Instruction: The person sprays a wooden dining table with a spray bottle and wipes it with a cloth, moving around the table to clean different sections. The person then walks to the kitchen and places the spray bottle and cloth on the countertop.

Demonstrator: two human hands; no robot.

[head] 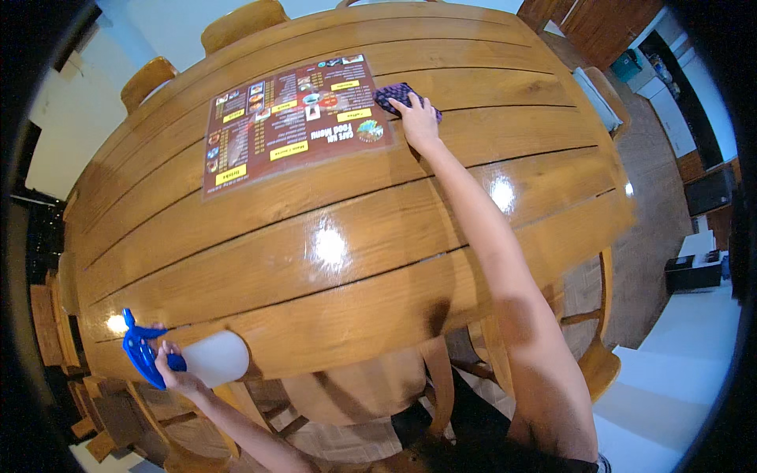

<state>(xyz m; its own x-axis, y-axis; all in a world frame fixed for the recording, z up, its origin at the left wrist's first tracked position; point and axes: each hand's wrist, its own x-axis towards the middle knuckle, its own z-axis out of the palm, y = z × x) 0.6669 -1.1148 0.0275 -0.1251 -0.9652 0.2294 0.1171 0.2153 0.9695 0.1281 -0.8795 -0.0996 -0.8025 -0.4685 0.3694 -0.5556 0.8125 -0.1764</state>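
My left hand grips the blue trigger head of a spray bottle with a whitish body, at the near left edge of the wooden table. Far out over the tabletop, my right hand presses on a dark purple patterned cloth, which looks folded. The cloth lies beside the right edge of a laminated food menu. That menu is dark red with yellow labels and small pictures, and its print appears upside down from here.
Wooden chairs stand along the far side, and another chair is at the near right. A chair with a pale cushion sits at the right end. Lamp reflections shine on the varnished planks. White counters lie to the right.
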